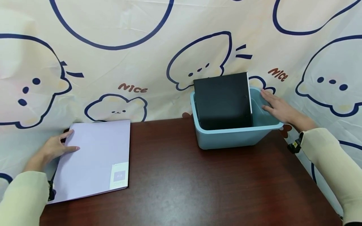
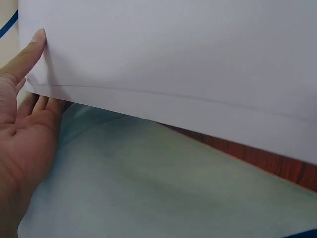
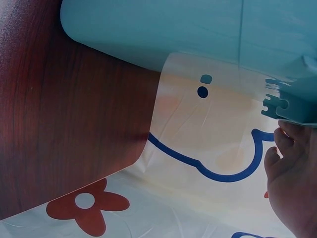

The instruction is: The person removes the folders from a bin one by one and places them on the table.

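Observation:
At the left of the head view, a lavender folder (image 1: 96, 157) with a pale label (image 1: 119, 175) near its lower right corner lies on the table. My left hand (image 1: 55, 149) grips its left edge, thumb on the top face and fingers below, as the left wrist view (image 2: 34, 134) shows. At the right stands a light blue plastic bin (image 1: 226, 139). My right hand (image 1: 280, 106) holds its right rim, with the thumb over the inside and other fingers outside under the rim. A black flat rectangular thing (image 1: 223, 100) with a white right edge leans in the bin, rising above its rim.
The dark brown wooden table (image 1: 175, 175) spans between folder and bin. Behind it and down both sides hangs a cream cloth (image 1: 158, 69) with blue-outlined cartoon figures. The bin stands near the table's back right corner.

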